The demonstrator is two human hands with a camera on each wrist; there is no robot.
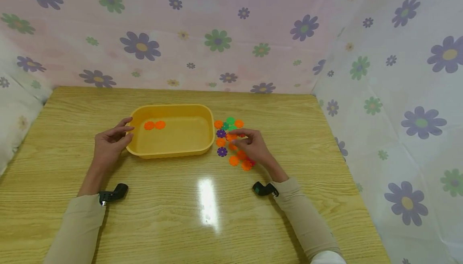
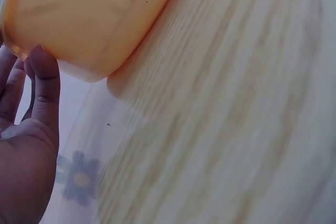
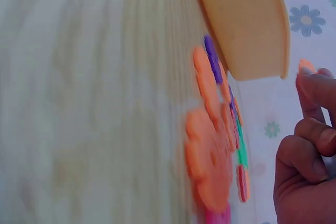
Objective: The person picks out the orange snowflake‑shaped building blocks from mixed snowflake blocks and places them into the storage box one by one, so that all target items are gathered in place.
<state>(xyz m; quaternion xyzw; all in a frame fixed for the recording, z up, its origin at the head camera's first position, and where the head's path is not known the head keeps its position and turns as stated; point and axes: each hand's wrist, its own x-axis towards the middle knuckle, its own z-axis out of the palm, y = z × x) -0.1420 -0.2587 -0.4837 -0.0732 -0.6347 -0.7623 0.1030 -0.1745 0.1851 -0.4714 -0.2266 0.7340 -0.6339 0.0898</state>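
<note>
A yellow plastic tub stands on the table, with two orange flower-shaped discs inside near its back left. At the tub's left end, my left hand touches the rim with loosely bent fingers; the left wrist view has its thumb right at the rim. My right hand is over a scattered group of discs to the tub's right. Between thumb and forefinger it pinches an orange flower disc, mostly hidden by the fingertips.
Purple discs, green discs and several orange discs lie close by the tub's right side, some overlapping. Flower-patterned cloth hangs behind the table and along both sides. A black wrist camera sits on each wrist.
</note>
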